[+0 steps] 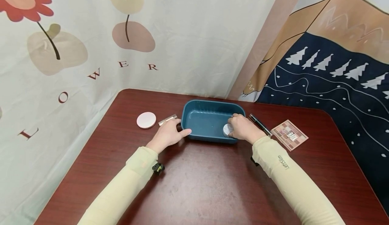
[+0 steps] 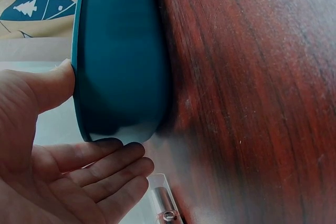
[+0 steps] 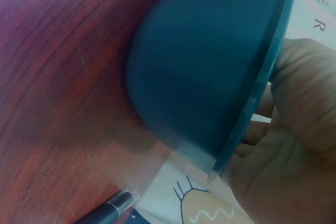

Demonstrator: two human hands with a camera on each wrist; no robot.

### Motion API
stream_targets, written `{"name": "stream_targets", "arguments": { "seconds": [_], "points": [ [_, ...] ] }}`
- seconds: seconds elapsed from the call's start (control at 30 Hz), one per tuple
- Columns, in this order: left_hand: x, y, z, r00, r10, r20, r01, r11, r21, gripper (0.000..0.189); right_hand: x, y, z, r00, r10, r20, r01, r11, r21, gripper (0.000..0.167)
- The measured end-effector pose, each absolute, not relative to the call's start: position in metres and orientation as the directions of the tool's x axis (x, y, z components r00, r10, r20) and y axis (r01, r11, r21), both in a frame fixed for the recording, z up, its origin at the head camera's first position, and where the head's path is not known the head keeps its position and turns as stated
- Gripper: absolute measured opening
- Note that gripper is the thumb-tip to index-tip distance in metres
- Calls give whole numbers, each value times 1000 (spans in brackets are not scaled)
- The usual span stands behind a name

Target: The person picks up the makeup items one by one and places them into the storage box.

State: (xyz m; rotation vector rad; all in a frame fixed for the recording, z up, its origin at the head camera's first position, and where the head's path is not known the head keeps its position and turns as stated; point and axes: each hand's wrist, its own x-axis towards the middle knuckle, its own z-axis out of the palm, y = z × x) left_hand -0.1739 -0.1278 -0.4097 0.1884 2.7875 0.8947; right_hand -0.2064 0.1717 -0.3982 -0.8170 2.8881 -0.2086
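A blue-green plastic basin [image 1: 203, 121] stands near the back of the table. My left hand [image 1: 168, 134] is at its left front corner, thumb on the rim and the other fingers stretched along the outer wall, as the left wrist view shows. Over the right front corner, my right hand [image 1: 243, 128] reaches inside, fingers around a small round whitish container [image 1: 227, 130] low in the basin. From the right wrist, the basin wall [image 3: 194, 66] hides that container and the fingertips.
A pale pink round compact [image 1: 146, 120] and a small clear case with a metallic tube [image 1: 167, 119] lie left of the basin. On its right are a slim black tube [image 1: 260, 124] and an eyeshadow palette [image 1: 289, 135]. Printed curtains [image 1: 197, 43] hang behind the table.
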Motion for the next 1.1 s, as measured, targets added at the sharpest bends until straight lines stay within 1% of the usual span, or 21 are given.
{"name": "stream_targets", "arguments": {
  "seconds": [0.17,0.3,0.43,0.53,0.67,0.83,1.1],
  "points": [
    [-174,-128,-411,-971,189,-148,68,806,589,63,-205,173,-397,-850,-520,-87,-498,846,-190,40],
    [-175,-128,-411,-970,193,-145,71,800,595,62,-203,175,-397,-861,-501,-86,-471,850,-234,43],
    [-175,-127,-410,-970,187,-154,60,801,596,67,-199,179,-396,-865,-498,-66,-464,843,-272,45],
    [-174,-127,-410,-969,181,-166,48,802,595,71,-196,184,-395,-856,-516,-19,-490,823,-285,43],
    [-173,-126,-410,-969,174,-178,34,800,599,74,-192,189,-394,-844,-534,41,-522,804,-285,42],
    [-173,-127,-411,-968,169,-184,25,798,602,75,-186,194,-393,-837,-542,80,-540,792,-284,43],
    [-173,-128,-413,-970,169,-176,27,794,608,76,-183,199,-390,-850,-519,92,-522,804,-286,44]
  ]
}}
